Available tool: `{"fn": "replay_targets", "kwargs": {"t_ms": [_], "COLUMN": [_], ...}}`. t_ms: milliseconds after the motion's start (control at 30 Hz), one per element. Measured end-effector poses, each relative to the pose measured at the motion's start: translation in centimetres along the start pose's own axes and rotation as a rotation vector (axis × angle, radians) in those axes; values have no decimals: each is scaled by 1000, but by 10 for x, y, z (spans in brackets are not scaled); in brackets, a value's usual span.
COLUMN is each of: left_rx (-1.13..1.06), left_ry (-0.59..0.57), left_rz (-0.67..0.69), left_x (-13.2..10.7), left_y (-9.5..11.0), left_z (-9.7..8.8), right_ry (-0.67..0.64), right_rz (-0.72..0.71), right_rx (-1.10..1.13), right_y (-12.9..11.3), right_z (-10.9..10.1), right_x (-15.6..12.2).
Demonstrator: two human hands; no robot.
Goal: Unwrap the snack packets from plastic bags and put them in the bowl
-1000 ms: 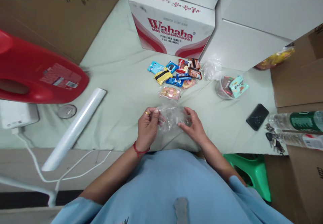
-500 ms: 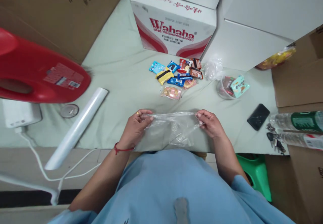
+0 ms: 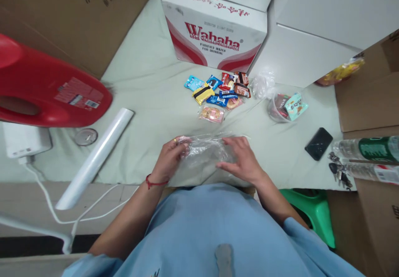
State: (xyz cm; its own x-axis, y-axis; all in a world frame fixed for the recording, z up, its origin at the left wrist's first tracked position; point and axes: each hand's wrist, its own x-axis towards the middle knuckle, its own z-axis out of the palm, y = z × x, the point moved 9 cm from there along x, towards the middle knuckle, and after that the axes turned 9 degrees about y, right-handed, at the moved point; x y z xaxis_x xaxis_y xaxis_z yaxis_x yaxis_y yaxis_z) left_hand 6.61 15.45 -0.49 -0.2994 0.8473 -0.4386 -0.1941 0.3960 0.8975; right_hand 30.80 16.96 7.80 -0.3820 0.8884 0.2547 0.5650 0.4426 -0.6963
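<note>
A clear plastic bag (image 3: 204, 154) is stretched between my hands at the near side of the table. My left hand (image 3: 171, 155) pinches its left end. My right hand (image 3: 243, 158) lies over the bag's right part, thumb and fingers spread apart and touching the film. Beyond the bag lies a small heap of wrapped snacks, among them a yellow packet (image 3: 203, 93), a pink biscuit packet (image 3: 211, 114) and a red packet (image 3: 228, 80). A clear plastic cup (image 3: 277, 112) with a mint-green packet (image 3: 296, 105) and dark red ones stands to their right.
Crumpled clear plastic (image 3: 263, 85) lies beside the cup. A white Wahaba-style water carton (image 3: 215, 31) stands behind. On the left are a red jug (image 3: 52, 90) and a white roll (image 3: 96, 156); on the right, a black phone (image 3: 318, 144), keys (image 3: 339, 173) and bottles (image 3: 377, 150).
My right hand has let go of the bag's right end, opened its fingers and moved left over the film. My left hand keeps its pinch, and the bag is more bunched.
</note>
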Motion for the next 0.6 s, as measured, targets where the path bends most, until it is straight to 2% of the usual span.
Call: {"fn": "replay_targets", "kwargs": {"t_ms": [67, 133, 233, 300, 400, 500, 600], "left_rx": [-40, 45, 234, 272, 197, 92, 61], "left_ry": [6, -14, -81, -101, -76, 4, 97], "left_rz": [-20, -22, -8, -7, -11, 8, 39], "left_x": [1, 3, 8, 13, 23, 34, 45], "left_y": [1, 3, 4, 3, 2, 3, 5], "left_z": [-1, 1, 8, 12, 13, 8, -1], "right_ry": [-75, -95, -82, -44, 52, 135, 149], "right_rz": [-21, -55, -155, -222, -329, -419, -413], "right_rx": [-63, -89, -79, -85, -103, -116, -152], "right_y": [-1, -1, -10, -18, -30, -38, -34], "right_z": [22, 36, 40, 32, 11, -9, -17], "right_x": [-2, -2, -1, 1, -1, -11, -25]}}
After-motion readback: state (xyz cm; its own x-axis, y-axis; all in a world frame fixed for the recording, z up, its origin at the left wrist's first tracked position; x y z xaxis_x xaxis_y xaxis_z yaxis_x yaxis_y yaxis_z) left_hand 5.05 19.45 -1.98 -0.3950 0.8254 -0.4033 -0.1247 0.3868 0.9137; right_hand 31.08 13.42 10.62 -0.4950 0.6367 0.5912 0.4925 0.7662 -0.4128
